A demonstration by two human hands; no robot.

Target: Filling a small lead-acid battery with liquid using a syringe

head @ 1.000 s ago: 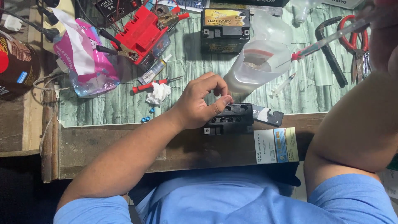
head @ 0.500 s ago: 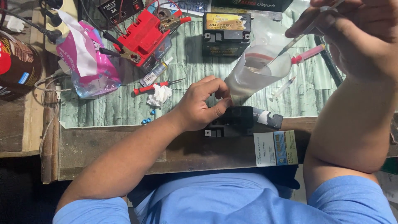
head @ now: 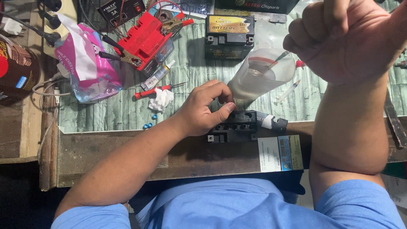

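My left hand (head: 203, 109) grips the top left of a small black battery (head: 236, 126) that stands at the near edge of the green-patterned bench (head: 118, 112). My right hand (head: 343, 38) is raised close to the camera, closed in a fist. It holds a thin syringe (head: 275, 60) with a red plunger end, and the tip points down into a clear plastic jug (head: 254, 78) behind the black battery. A second, clear syringe (head: 286, 92) lies on the bench right of the jug.
At the back are a red battery (head: 146, 40) with clips and wires and a black battery with a yellow label (head: 229, 36). A pink and white bag (head: 87, 63), a red screwdriver (head: 157, 90), crumpled tissue (head: 162, 99) and blue caps (head: 148, 125) lie to the left. A dark can (head: 15, 72) stands far left.
My right hand has moved left and nearer the camera, bringing the syringe over and into the jug. My left hand has stayed on the black battery.
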